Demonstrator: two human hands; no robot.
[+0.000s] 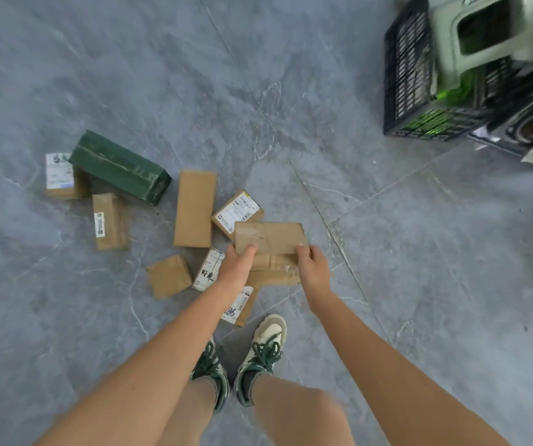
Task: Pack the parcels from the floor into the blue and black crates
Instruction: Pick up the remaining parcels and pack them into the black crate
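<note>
Flat brown parcel (270, 238) held level, long axis running left to right.
Left hand (237, 263) and right hand (311, 265) grip its near corners, fingers curled around the edge.

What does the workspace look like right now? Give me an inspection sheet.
Surface: grey marbled tile floor.
Job's things: brown parcel held by both hands; green box leaning on a labelled parcel; long plain parcel and other parcels scattered on the floor; black crate at upper right, contents blurred; blue crate not seen.
Clutter: nothing seen.
Hands: left hand and right hand grip the brown parcel's near edge.
Cables: nothing seen.
Surroundings: person's sneakers; blurred pale green item at the crate.
</note>
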